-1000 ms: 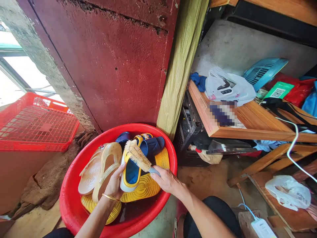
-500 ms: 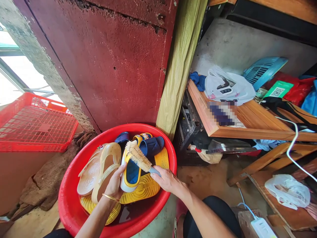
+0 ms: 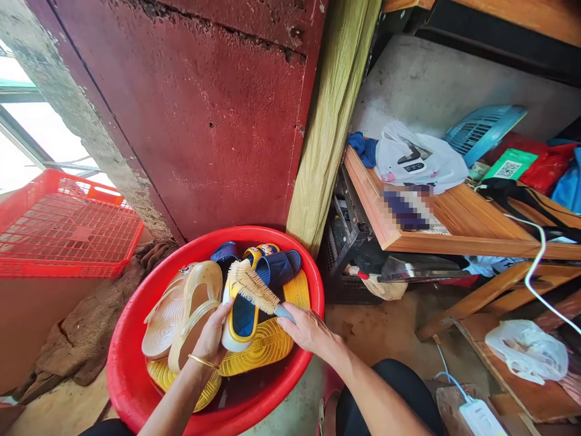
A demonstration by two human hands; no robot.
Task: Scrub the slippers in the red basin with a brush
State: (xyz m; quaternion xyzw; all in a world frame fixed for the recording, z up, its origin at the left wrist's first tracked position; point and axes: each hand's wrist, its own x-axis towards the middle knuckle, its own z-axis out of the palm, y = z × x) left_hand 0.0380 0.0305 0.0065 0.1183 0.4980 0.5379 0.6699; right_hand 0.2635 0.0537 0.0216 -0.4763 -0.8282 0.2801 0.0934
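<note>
where a rusty panel [image 3: 181, 121] rises, a basin [image 3: 120, 369] sits

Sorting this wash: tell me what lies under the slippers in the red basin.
Yellow ribbed soles lie beneath the upper slippers in the red basin. The basin floor under them is covered.

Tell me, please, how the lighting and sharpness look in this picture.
In the head view, the bright window glares white; the round red plastic basin sits in soft, even light; the pale bristle brush looks sharp; wide-angle distortion leans the olive-green wooden post; a pixelated patch hides part of the orange wooden shelf.
</note>
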